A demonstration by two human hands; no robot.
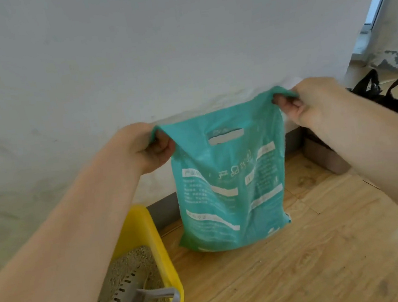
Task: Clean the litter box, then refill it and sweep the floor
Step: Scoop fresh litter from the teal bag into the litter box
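A teal litter bag [229, 184] with white print and a cut-out handle stands on the wooden floor against the wall. My left hand [146, 148] pinches its top left corner. My right hand [312, 101] pinches its top right corner, and the top edge is stretched between them. At the lower left is the yellow litter box [153, 234], holding grey-brown litter [129, 264]. A grey slotted scoop [133, 299] lies in the litter with its handle resting on the box's front rim. My left forearm hides much of the box.
A white wall [156, 55] with a dark baseboard [162, 210] runs behind the bag. A black bag with straps [391, 92] sits at the right by a grey step [324, 158]. Wooden floor [307, 263] stretches to the lower right.
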